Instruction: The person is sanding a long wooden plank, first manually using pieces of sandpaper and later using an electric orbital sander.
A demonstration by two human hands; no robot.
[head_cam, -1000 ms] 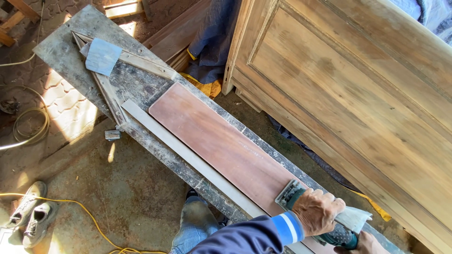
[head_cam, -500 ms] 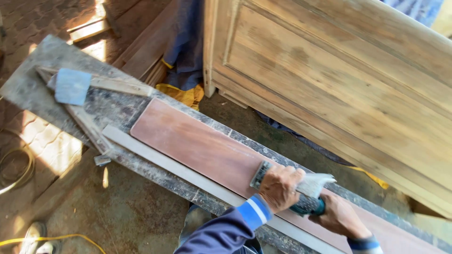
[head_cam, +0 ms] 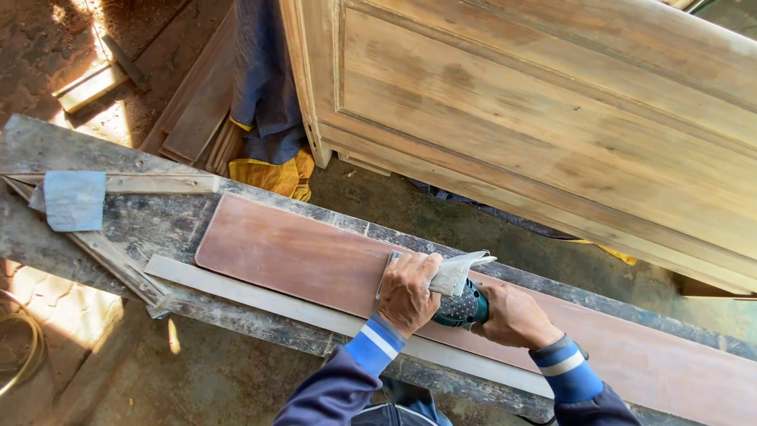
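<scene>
The teal sander (head_cam: 459,306) sits flat on the reddish board (head_cam: 300,252), near the middle of its length. The left hand (head_cam: 408,290) presses closed over the front of the sander, and the right hand (head_cam: 512,315) grips its rear body — both are wrapped tight on it. The board lies on a dusty workbench (head_cam: 158,221), with a pale strip (head_cam: 260,296) just beside its near edge. Beyond the board's left end rests a blue sandpaper sheet (head_cam: 74,199) on a wooden triangle frame (head_cam: 118,264). Behind the board stands a large wooden door panel (head_cam: 552,126).

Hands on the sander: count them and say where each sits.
2. The left hand presses the sander's front; the right hand grips its rear, over the reddish board.
</scene>
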